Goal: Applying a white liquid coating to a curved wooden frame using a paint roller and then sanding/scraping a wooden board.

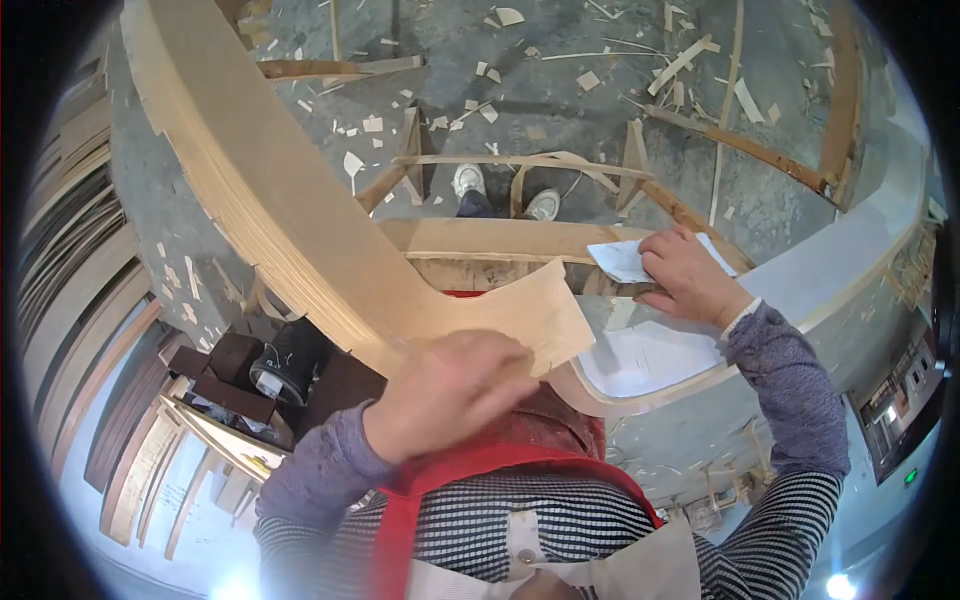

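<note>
A stack of thin, pale wood veneer strips (270, 200) runs from the far left toward me. Its near end curls up in front of my body as a curved veneer sheet (520, 310). My left hand (455, 385) is over the near edge of that veneer, its fingers smeared by motion, so I cannot make out whether it grips. To the right, my right hand (690, 275) closes on a folded white sheet (620, 261), thumb on the near side. Beneath that hand lies a white-surfaced curved strip (655, 360) with a pale wooden rim.
A wooden frame (500, 238) crosses in front of me, with narrow slats beyond it. Offcuts and wood scraps (680, 65) litter the grey floor. Curved wooden pieces (75, 240) are stacked far left, near a black cylindrical container (290, 360). A dark-framed panel (900, 405) stands at right.
</note>
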A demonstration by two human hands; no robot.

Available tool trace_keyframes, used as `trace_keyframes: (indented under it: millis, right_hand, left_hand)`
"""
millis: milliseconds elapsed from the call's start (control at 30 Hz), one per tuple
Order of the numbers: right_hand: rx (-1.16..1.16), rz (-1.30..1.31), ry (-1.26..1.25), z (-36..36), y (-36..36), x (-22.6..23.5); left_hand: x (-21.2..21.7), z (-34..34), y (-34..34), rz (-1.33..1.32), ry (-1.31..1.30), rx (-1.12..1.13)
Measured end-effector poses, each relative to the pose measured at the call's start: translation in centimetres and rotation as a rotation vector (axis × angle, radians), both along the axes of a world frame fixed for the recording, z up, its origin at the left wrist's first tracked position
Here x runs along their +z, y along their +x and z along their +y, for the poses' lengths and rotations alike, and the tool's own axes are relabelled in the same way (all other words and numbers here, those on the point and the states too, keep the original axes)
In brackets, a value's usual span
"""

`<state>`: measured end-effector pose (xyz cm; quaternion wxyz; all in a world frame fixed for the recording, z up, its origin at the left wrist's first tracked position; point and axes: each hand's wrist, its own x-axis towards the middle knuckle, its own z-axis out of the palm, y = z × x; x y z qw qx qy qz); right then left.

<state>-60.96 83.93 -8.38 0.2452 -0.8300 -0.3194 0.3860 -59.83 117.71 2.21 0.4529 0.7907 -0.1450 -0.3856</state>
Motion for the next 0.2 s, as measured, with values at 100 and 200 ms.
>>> trace_keyframes:
  millis: [100,200]
  right_hand:
    - [-0.119,0.05,0.008,-0.5,-1.2,-1.9]
    - [-0.098,0.043,0.006,-1.3,-0.5,-2.8]
  left_hand:
    - [1.0,1.1,-0.6,-0.091,-0.013,-0.197]
    - [2.0,2.3,-0.3,-0.126,0.108,-0.386]
